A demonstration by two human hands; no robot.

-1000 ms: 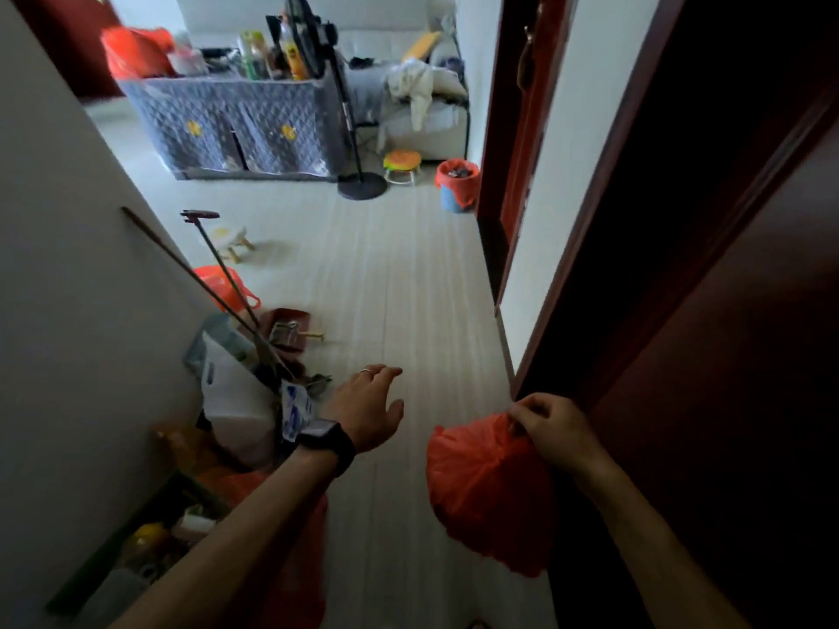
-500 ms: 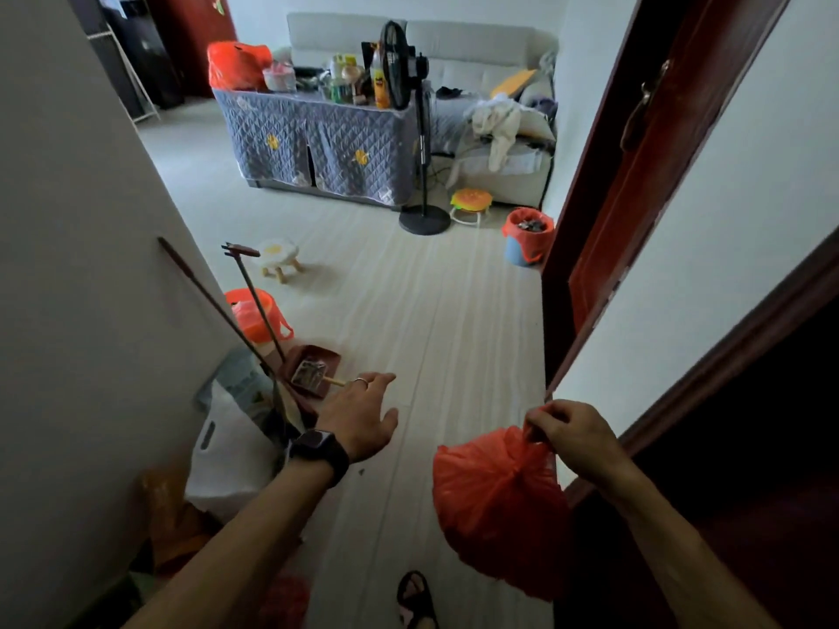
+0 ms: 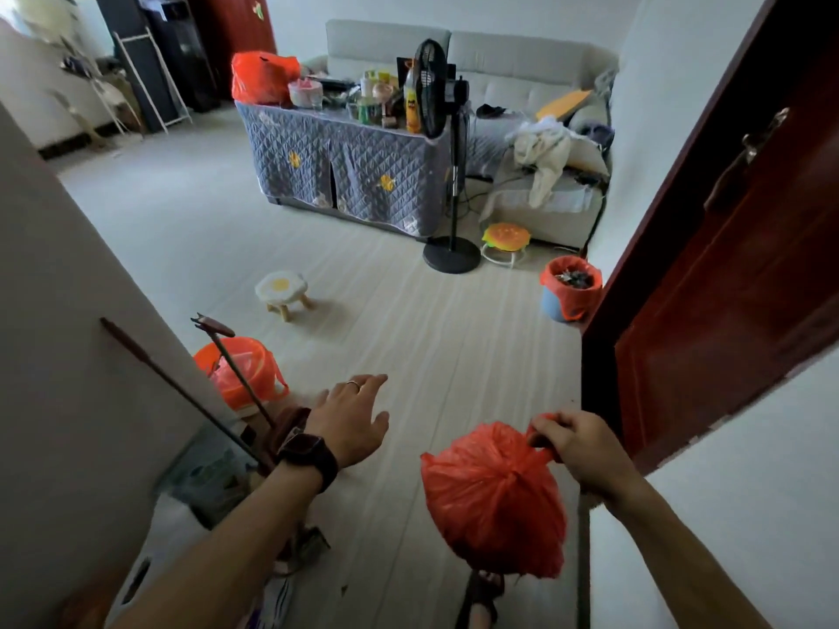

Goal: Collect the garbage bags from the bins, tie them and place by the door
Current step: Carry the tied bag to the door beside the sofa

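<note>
Right hand is pinching the tied red bag by its knot; left hand is hanging spread, empty. Heading for the lined blue bin at 1 o'clock; keeping the bag clear of the door.

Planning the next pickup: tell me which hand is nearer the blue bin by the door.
Right. The right hand, holding the tied bag, is below the blue bin on its side; the left hand is open, farther left.

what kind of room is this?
Most likely a home living room, seen from a hallway: a pale sofa, a standing fan and a quilt-covered table cluttered with bottles.
</note>
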